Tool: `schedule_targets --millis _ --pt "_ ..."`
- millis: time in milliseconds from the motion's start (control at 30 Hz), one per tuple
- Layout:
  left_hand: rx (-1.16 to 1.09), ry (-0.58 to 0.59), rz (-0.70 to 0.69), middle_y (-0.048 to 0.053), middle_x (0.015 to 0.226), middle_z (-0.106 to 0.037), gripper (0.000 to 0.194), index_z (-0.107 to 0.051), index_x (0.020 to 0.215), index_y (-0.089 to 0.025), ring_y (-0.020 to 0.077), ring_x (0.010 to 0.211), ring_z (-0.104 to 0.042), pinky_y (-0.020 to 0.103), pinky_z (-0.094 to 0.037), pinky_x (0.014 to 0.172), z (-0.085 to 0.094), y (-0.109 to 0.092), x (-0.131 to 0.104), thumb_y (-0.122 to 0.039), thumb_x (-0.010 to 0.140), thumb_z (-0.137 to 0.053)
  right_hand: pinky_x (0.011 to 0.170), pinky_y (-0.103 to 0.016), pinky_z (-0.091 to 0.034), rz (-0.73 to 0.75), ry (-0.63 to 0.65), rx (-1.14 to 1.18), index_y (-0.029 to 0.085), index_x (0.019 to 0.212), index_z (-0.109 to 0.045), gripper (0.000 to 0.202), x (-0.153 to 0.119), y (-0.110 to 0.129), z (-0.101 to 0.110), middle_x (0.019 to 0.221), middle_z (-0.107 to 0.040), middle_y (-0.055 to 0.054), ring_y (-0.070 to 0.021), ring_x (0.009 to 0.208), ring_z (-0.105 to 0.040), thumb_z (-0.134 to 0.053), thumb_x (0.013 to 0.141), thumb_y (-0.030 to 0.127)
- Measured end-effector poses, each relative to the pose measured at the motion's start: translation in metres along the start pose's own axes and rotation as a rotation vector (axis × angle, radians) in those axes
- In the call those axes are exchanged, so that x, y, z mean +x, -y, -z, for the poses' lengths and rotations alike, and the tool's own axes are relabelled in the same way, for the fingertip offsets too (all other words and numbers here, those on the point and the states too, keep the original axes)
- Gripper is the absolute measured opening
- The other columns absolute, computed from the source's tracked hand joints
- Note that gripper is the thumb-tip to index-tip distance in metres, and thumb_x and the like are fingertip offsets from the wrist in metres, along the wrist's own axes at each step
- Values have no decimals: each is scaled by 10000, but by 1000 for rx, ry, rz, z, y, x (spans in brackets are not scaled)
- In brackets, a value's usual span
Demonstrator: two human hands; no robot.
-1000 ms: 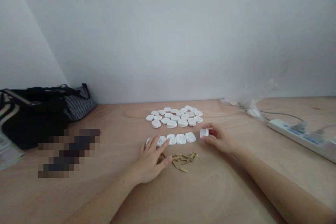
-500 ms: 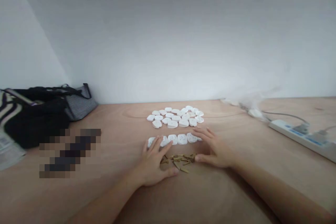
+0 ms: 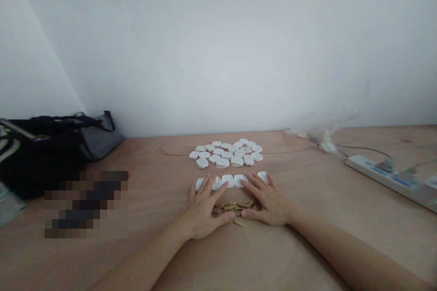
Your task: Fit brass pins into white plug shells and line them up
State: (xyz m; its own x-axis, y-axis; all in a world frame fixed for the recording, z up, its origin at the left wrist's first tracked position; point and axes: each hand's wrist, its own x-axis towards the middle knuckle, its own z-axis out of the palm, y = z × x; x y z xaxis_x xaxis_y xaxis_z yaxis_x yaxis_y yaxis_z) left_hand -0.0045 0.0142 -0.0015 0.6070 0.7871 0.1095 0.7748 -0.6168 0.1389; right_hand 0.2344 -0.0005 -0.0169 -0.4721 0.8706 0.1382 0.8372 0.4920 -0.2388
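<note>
Both hands lie on the wooden table with fingers spread. My left hand [image 3: 205, 211] rests its fingertips on the left end of a row of white rounded-square plastic pieces [image 3: 227, 181], which have small holes in them. My right hand [image 3: 268, 200] covers part of the row's right end with its fingertips. Between the two thumbs lies a small heap of brass-coloured metal pins [image 3: 235, 206], partly hidden by the hands. One loose pin [image 3: 239, 223] sits nearer to me. Neither hand grips anything.
Behind the row, a cluster of several more white plastic pieces [image 3: 226, 154] lies on the table [image 3: 164, 182]. A white power strip [image 3: 389, 179] with plugs is at right, near a clear plastic bag [image 3: 326, 138]. Black bags [image 3: 44, 154] and a blurred-out dark object [image 3: 85, 204] are at left.
My right hand has moved left and closer to my left hand, its fingers now over the row. The brass pins lie more bunched together. My left hand has shifted slightly right.
</note>
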Motion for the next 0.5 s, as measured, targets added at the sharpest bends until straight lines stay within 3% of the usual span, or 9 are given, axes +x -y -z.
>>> schedule_targets --millis 100,233,367,500 --pt "-16 1 -169 99 1503 -93 700 -192 1410 -306 336 1366 -51 624 16 1033 8 -6 -7 -643 821 -365 1044 -623 -14 40 -33 -9 217 1423 -172 890 -3 3 3 1472 -196 -137 -337 1350 -145 -381 733 739" --pt "-109 162 -407 92 1500 -22 747 -125 1423 -296 362 1358 -37 630 43 1026 21 -18 -20 -643 815 -386 1036 -635 -2 124 -46 -23 251 1429 -107 897 -8 5 4 1478 -175 -116 -339 1354 -117 -410 730 725" --pt "-139 281 -438 92 1498 -52 785 -84 1427 -278 359 1358 -28 630 54 1023 27 -25 -25 -662 806 -373 1038 -631 -6 104 -71 -57 222 1432 -80 917 -7 1 0 1478 -160 -134 -339 1356 -102 -405 736 722" --pt "-95 293 -378 101 1494 -82 765 -103 1426 -260 344 1362 -36 628 72 1020 25 -29 -17 -657 818 -344 1033 -634 6 75 -77 -81 245 1429 -71 812 -4 -7 -5 1485 -135 -117 -322 1363 -69 -356 801 672"
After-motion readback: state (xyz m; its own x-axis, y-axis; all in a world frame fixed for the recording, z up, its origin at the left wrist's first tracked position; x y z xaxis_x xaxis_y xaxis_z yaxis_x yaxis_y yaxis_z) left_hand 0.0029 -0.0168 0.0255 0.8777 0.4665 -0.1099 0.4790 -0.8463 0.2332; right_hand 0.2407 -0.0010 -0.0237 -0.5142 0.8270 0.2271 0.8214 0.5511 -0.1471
